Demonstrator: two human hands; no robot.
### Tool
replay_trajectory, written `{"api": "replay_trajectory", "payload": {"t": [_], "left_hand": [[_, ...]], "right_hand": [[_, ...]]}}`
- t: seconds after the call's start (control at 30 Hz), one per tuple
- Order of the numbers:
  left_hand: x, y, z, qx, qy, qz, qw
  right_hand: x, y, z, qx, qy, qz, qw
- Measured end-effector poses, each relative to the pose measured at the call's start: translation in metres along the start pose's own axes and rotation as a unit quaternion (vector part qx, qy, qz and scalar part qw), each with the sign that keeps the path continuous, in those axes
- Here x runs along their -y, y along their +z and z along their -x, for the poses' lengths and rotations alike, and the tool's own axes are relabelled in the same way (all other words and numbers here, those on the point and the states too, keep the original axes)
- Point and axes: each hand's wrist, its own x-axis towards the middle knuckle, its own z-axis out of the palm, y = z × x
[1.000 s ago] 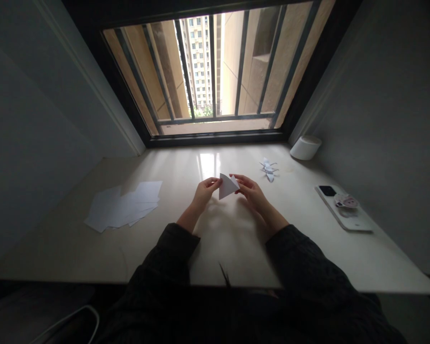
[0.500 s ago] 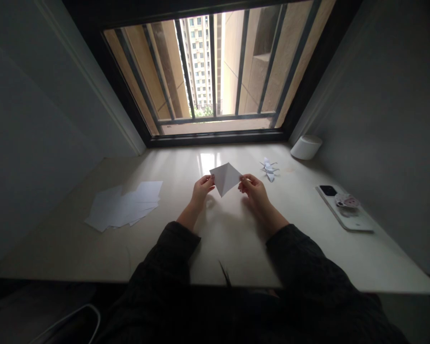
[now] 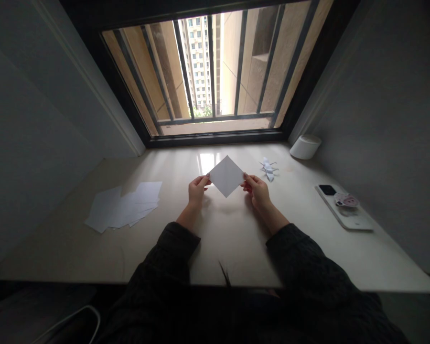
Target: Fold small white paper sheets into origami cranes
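A white paper square [image 3: 226,176] is held up as a diamond above the cream table [image 3: 229,239], pinched at opposite corners. My left hand [image 3: 198,190] grips its left corner between fingertips and thumb. My right hand [image 3: 257,191] grips the right corner the same way. Faint fold lines may cross the sheet, though the picture does not settle this. Beyond my right hand, a small white origami crane [image 3: 268,168] rests on the tabletop, apart from the paper.
Loose white paper sheets [image 3: 123,204] lie fanned at the left. At the right stand a white cylindrical container [image 3: 305,146] and a phone [image 3: 344,208] with a round pink-and-white grip. A barred window [image 3: 200,71] and walls bound the table's far end and sides.
The paper, a folded triangle a second ago, has been opened out into a flat diamond. My hands have moved apart and now hold opposite corners.
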Motion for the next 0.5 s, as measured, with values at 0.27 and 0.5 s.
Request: {"api": "replay_trajectory", "payload": {"t": [0.27, 0.5], "left_hand": [[-0.0020, 0.0015, 0.0021, -0.037, -0.009, 0.002, 0.999], [-0.0053, 0.0061, 0.0073, -0.014, -0.021, 0.030, 0.999]], "right_hand": [[0.0040, -0.0008, 0.0003, -0.008, -0.006, -0.001, 1.000], [0.0024, -0.0005, 0.0000, -0.032, 0.015, -0.034, 0.999]]}}
